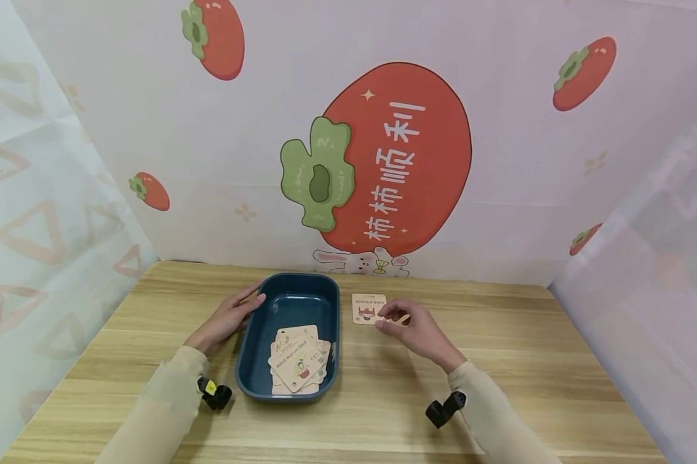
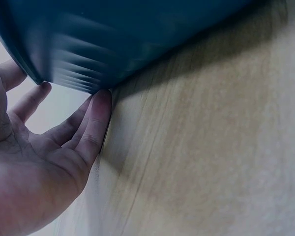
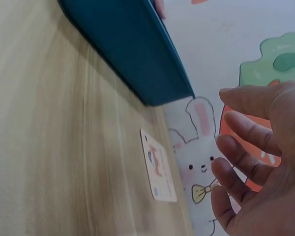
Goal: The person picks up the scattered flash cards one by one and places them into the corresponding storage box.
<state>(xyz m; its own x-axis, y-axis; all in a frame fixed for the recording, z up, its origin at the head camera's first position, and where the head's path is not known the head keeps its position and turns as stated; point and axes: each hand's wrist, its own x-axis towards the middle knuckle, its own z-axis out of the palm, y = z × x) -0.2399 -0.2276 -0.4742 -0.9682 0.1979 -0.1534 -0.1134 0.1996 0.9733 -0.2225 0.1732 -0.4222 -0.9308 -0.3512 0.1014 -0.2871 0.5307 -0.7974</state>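
Observation:
A dark blue rectangular tray [image 1: 247, 348] stands on the wooden table, with several overlapping square cards [image 1: 298, 364] piled at its near end. My left hand [image 1: 226, 319] holds the tray's far left side, thumb over the rim; in the left wrist view its fingers [image 2: 96, 120] touch the outer wall low down. To the right of the tray, one square card [image 1: 364, 303] with printed words and a red picture lies flat on the table. Over that card's right edge hovers my right hand [image 1: 414, 328], fingers loosely bent. The right wrist view shows nothing between its fingers, apart from the card [image 3: 159, 169].
The wooden table [image 1: 499, 361] reaches back to a pale printed cloth [image 1: 516, 193] with persimmon pictures. More cloth walls rise at the left and right sides. Black wrist devices [image 1: 215, 393] sit on both forearms, close above the tabletop.

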